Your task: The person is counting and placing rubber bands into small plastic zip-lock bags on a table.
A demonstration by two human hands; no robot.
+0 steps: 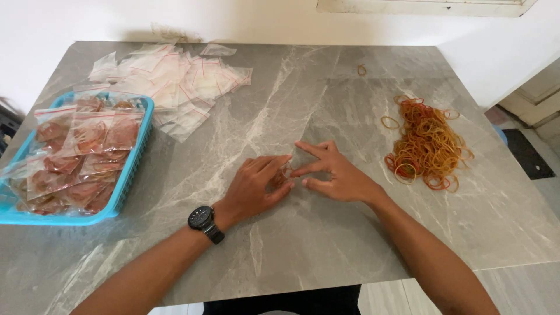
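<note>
Grey marbled stone makes up the bench (326, 245), set against a white wall. Both hands lie low at its middle, fingertips meeting over a few rubber bands (284, 174). The left hand (254, 188), a black watch (205, 223) on its wrist, curls loosely; the right hand (335, 175) spreads flat, its grip open. A heap of bands (429, 146) lies right, empty bags (175, 79) behind, a blue basket (131, 169) of filled bags left.

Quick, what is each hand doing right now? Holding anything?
Left hand: flat on the table, fingers over a few small rubber bands; grip cannot be told.
Right hand: open, fingers spread, fingertips at the same bands.
</note>
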